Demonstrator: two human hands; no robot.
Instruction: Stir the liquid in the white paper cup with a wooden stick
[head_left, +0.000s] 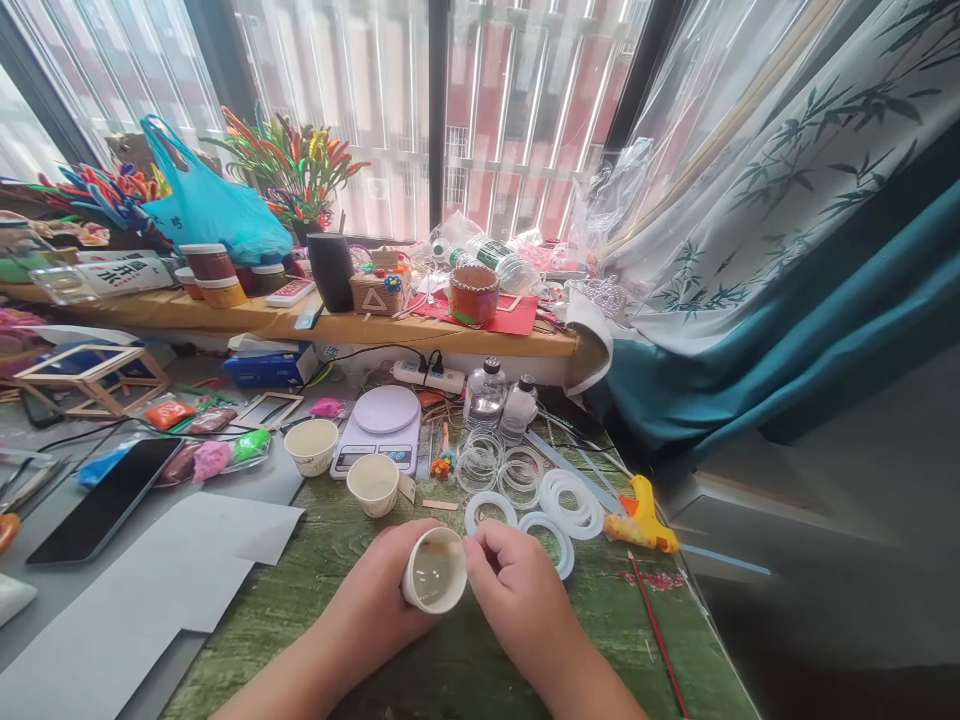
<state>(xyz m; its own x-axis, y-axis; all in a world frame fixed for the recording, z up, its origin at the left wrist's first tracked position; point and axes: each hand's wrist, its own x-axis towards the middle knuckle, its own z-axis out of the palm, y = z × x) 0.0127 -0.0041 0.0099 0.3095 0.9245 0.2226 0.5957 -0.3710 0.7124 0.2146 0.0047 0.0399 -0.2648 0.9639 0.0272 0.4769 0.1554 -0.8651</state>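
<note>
Fingers (pixel 390 545) of the left hand (pixel 371 595) curled closed around the side of a small white paper cup (pixel 433 572), while the right hand (pixel 517 590) bunched its fingertips together at the cup's rim, seemingly pinching a thin wooden stick (pixel 448 548) that lay across the mouth. The cup was tilted, its long axis running from a base hidden in the left palm up toward the right, its mouth open to the camera and its glossy inside showing. It sat between both hands, above the green counter (pixel 465 670). Just beyond the cup stood two more paper cups (pixel 373 485), with a digital kitchen scale (pixel 377 430) farther off past them. To the cup's right lay white rings (pixel 571 503) and clear rings (pixel 480 460), and farther right a yellow hot glue gun (pixel 641 517) and a red-handled paintbrush (pixel 658 630).
</note>
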